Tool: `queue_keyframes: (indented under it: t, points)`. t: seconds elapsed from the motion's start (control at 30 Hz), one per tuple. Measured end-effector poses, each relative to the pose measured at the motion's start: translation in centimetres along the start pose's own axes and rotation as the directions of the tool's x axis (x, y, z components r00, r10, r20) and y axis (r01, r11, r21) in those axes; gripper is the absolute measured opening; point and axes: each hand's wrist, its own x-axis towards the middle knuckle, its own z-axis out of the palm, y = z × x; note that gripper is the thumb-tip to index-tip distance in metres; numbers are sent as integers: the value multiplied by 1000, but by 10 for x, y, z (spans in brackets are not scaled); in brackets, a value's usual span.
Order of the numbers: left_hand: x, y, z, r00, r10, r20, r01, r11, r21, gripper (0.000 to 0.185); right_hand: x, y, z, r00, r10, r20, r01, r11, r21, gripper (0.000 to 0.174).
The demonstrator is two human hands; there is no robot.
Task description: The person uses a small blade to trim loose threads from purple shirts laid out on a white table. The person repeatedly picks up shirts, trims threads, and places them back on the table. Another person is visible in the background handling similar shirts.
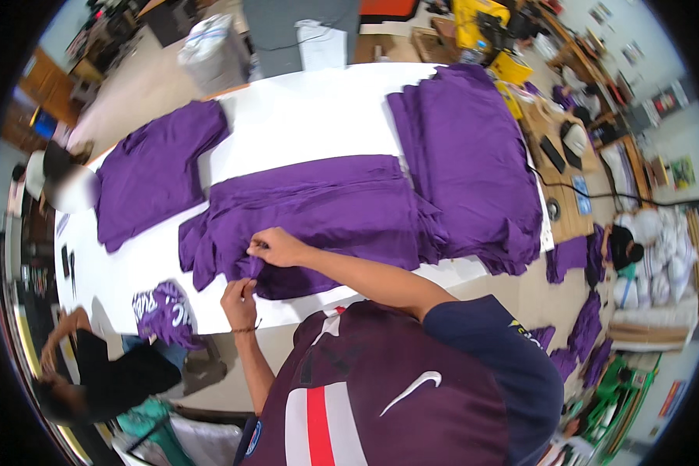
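Observation:
A purple shirt (326, 218) lies spread across the white table in front of me. My right hand (278, 247) reaches over its left part, fingertips pinching a fold of the fabric. Nearer the table's front edge, my left hand (239, 302) has thumb and fingers closed on the shirt's near-left edge, which looks like part of a sleeve. Between the two hands the cloth is slightly raised. Just right of this shirt, touching it, lies a stack of purple garments (472, 169).
Another purple shirt (157, 169) lies at the table's far left. A bundled purple cloth with white lettering (162, 311) hangs over the front edge. A person in black (122, 370) is at the left; another person (73, 186) wears a cap. A white sack (212, 49) stands behind the white table (309, 110).

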Motion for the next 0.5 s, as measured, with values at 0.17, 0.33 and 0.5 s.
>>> queue_keyframes:
  t: [0.17, 0.33, 0.5]
  points:
    - [9, 24, -9, 988, -70, 139, 70, 998, 1, 15, -4, -8, -7, 991, 130, -17, -130, 990, -54, 29]
    - [12, 31, -11, 971, 32, 235, -53, 995, 84, 17, -8, -3, -8, 989, 143, -46, -147, 984, -98, 30]
    - [15, 38, -1, 971, -14, 239, 37, 995, -90, 16, -11, 0, -13, 982, 181, -62, -187, 976, -111, 28]
